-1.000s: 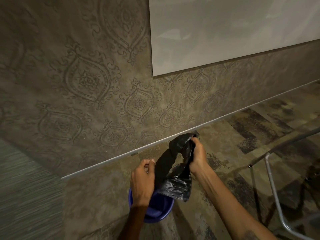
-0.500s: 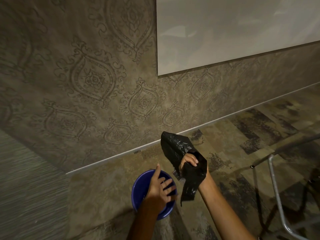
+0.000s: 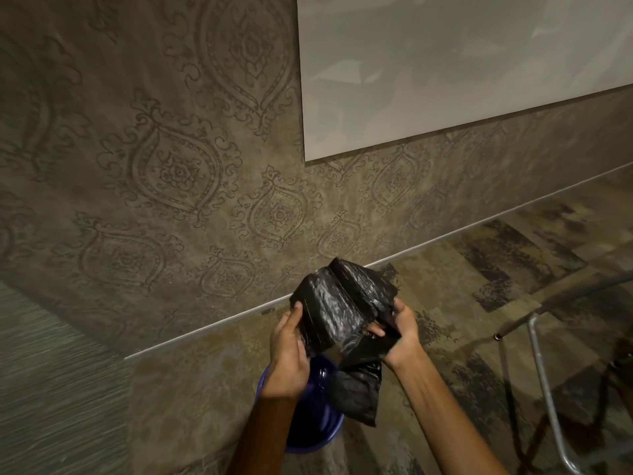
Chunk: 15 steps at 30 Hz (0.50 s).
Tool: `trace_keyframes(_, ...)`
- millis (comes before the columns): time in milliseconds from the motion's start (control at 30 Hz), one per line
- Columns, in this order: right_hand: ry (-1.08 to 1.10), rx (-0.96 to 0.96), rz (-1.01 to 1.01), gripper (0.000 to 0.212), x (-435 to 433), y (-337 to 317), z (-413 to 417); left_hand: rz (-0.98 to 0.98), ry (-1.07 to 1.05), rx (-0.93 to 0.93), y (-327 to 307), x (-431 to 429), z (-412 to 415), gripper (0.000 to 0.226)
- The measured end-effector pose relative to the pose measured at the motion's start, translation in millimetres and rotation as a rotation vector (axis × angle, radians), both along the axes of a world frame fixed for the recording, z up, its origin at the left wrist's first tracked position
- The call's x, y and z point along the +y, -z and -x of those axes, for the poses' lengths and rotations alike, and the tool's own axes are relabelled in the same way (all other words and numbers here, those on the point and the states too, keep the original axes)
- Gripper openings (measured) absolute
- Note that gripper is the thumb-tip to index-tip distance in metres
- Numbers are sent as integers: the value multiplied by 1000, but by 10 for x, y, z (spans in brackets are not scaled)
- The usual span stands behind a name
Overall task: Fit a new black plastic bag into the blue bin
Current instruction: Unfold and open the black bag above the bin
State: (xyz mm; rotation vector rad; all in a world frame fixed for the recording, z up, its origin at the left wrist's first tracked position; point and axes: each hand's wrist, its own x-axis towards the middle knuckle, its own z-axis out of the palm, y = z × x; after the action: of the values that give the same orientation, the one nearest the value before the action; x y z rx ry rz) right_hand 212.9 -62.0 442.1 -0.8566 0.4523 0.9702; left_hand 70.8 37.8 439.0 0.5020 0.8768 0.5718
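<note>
A crumpled black plastic bag (image 3: 337,310) hangs in the air above the blue bin (image 3: 317,430), which stands on the carpet near the wall. My left hand (image 3: 289,351) grips the bag's left edge. My right hand (image 3: 399,332) grips its right side. A loose end of the bag droops down over the bin's right rim. My left forearm hides much of the bin's left side, and its inside looks dark.
A patterned wall (image 3: 164,186) with a pale board (image 3: 445,63) rises just behind the bin. A thin metal strip marks the wall's foot. A metal chair frame (image 3: 544,382) stands on the carpet at the right.
My left hand has left the bin's rim and taken hold of the bag. Both hands now hold it, partly spread, above the bin.
</note>
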Motion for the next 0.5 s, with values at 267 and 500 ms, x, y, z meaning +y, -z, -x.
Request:
trace_keyframes(267,-219,-572,324,53,69,-17,16,-162,-82,-37,-560,106,-188,28)
trace_keyframes(500,-163,-1092,405,20,46,-350,433,-330,-66,168,-509,5,-221,19)
